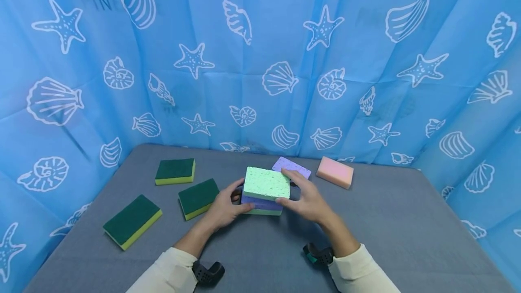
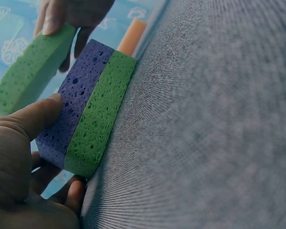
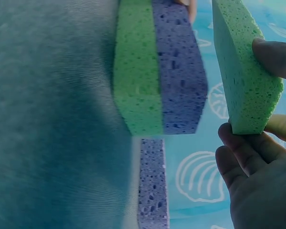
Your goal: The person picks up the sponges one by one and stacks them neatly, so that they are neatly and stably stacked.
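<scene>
My right hand [image 1: 308, 199] pinches a light green sponge [image 1: 266, 182] by its right end, thumb on the near side and fingers behind. In the right wrist view, this sponge hangs apart from a two-sponge stack, over its top. The stack has a purple sponge [image 2: 75, 98] lying flat on another green sponge [image 2: 99, 114], which rests on the table. At the stack's left end, my left hand [image 1: 225, 208] grips the purple sponge, thumb against its near side; the other fingers reach round behind, partly hidden.
Another purple sponge [image 1: 291, 166] lies just behind the stack, with a pink-orange sponge [image 1: 335, 172] to its right. Three green-and-yellow scouring sponges lie on the left: one front [image 1: 132, 221], one back [image 1: 175, 171], one near my left hand [image 1: 198, 198]. A blue shell-print curtain [image 1: 260, 58] borders the grey table [image 1: 399, 229].
</scene>
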Demonstrator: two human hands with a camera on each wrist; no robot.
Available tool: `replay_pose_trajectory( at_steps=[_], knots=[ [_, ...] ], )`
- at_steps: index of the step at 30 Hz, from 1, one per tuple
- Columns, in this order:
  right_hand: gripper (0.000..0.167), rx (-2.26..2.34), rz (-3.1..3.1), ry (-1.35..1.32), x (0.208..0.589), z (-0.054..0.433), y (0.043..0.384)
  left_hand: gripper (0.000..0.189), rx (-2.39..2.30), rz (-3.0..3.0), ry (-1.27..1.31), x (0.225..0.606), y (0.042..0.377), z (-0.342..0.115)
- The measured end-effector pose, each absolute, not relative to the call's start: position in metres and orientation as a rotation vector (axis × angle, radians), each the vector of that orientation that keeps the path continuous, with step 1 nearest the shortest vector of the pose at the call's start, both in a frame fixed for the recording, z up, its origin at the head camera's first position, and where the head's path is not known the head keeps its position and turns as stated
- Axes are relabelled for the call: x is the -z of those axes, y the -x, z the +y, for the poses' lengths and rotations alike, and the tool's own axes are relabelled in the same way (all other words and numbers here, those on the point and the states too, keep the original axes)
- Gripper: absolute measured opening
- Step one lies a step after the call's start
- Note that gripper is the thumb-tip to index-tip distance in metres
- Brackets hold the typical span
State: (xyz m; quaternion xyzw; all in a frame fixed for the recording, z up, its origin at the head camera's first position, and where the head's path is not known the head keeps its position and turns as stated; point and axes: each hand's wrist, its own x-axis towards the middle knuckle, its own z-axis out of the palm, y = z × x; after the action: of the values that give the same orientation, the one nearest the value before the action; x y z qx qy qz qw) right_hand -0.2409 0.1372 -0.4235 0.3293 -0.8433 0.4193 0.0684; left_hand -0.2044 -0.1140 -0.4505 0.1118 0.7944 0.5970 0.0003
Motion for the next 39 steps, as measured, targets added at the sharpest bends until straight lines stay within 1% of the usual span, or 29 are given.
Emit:
replay_pose_trajectory(
  at_steps=[4, 24, 39],
  knots=[
    [0.074, -1.255, -2.549, -1.004, 0.427, 0.136, 0.241, 0.076, -1.886, 2.488, -0.323, 0.475, 0.219, -0.116],
    [0.073, -1.225, -2.587, -1.006, 0.437, 0.133, 0.243, 0.079, -1.865, 2.493, -0.337, 0.473, 0.218, -0.117],
    [0.077, -1.237, -2.598, -0.998, 0.441, 0.134, 0.244, 0.082, -1.872, 2.473, -0.324, 0.473, 0.219, -0.118]
  ],
)
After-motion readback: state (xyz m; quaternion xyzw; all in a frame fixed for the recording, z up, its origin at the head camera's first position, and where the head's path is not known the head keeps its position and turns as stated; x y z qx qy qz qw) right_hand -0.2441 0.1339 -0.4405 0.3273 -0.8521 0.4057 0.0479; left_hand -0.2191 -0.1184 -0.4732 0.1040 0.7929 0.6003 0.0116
